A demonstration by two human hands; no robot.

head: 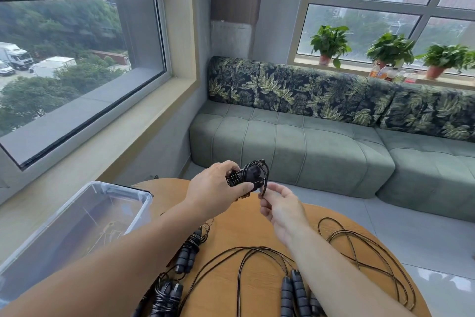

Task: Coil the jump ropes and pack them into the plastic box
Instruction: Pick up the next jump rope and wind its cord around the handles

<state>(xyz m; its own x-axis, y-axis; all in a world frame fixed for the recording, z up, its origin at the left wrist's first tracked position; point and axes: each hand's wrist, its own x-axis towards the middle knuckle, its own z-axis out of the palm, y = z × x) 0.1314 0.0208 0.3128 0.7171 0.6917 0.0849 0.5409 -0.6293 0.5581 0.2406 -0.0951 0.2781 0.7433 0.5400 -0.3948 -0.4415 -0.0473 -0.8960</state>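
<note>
Table comes first: your round wooden table (246, 224) carries everything, with the clear plastic box (77, 224) on its left edge, open and holding no rope that you can see.

Next in size, the loose black jump rope with grey foam handles (293, 291) sprawls across the near right of the table, its cord looping out toward the right edge. 2 bundled black ropes lie nearer the box: 1 wound bundle (189, 252) under your left forearm, another wound bundle (167, 296) at the bottom edge.

Smallest is the rope in hand. Your left hand (216, 188) holds the black coiled jump rope (248, 175) up above the far side of the table, fingers and thumb curled round its paired handles. The handles' long axis runs roughly left to right, out of your left palm toward your right hand. Your right hand (280, 205) sits just below and right of the coil, its fingertips pinching the thin tail of cord that hangs off the wraps.

By my reading, you are finishing the wrap: the tail needs tucking round the coil. The box lies down and left, so your left hand is nearer for the drop.
</note>
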